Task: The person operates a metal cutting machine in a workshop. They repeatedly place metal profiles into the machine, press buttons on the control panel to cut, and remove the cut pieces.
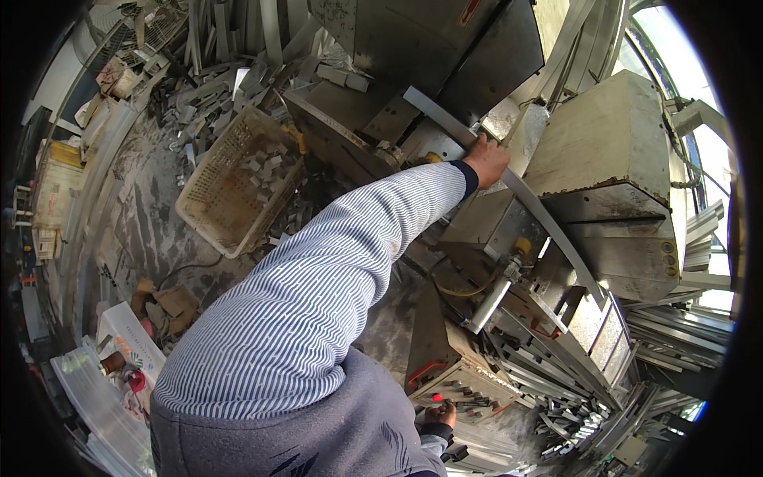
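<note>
Workshop floor (pixel 151 215), littered with metal offcuts, lying at left; plastic basket (pixel 238 179) of scraps sitting upper left. Left hand (pixel 486 159), upper centre, is clenching a long aluminium strip (pixel 548 226) running diagonally over the cutting machine (pixel 612 159). Right hand (pixel 439 413), bottom centre, is touching the control panel (pixel 465 389); grip unclear.
</note>
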{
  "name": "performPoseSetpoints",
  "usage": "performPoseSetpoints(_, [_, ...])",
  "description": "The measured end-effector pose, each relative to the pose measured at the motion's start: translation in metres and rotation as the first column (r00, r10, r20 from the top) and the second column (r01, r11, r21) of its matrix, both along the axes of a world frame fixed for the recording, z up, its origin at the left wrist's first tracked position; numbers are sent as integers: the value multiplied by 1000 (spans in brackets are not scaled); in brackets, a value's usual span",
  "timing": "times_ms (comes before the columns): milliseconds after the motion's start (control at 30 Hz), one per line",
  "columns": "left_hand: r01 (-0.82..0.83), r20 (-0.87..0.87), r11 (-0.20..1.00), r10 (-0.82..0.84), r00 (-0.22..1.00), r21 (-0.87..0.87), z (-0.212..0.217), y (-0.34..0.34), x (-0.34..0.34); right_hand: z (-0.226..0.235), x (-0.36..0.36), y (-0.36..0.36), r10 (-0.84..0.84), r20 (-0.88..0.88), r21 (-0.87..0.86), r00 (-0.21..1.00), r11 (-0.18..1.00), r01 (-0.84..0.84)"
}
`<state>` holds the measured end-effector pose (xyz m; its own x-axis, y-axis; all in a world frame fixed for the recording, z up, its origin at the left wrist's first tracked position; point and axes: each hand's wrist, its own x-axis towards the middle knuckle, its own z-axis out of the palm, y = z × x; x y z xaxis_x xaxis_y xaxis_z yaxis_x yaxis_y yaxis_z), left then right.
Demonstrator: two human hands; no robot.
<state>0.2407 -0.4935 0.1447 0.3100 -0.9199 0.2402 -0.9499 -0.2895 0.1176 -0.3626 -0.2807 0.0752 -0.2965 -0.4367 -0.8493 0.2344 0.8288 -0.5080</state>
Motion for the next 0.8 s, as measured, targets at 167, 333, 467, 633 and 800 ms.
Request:
performPoseSetpoints(167, [9, -38, 1000, -8, 999, 11, -1, -2, 0, -1, 1, -1, -5, -22, 27, 1000, 1000, 5])
performPoseSetpoints(333, [22, -56, 999, -20, 998, 26, 1, -2, 1, -1, 1, -1, 19, -14, 13, 1000, 1000, -19])
performPoseSetpoints(467, [19, -48, 1000, -19, 999, 6, 2, -1, 1, -3, -1, -2, 3, -27, 26, 1000, 1000, -2])
performPoseSetpoints(633, [47, -56, 999, -46, 997, 18, 2, 0, 1, -5, -2, -1, 1, -16, 4, 1000, 1000, -1])
performPoseSetpoints(800, [55, -33, 998, -55, 998, 3, 2, 0, 2, -1, 5, 1, -37, -39, 15, 999, 999, 38])
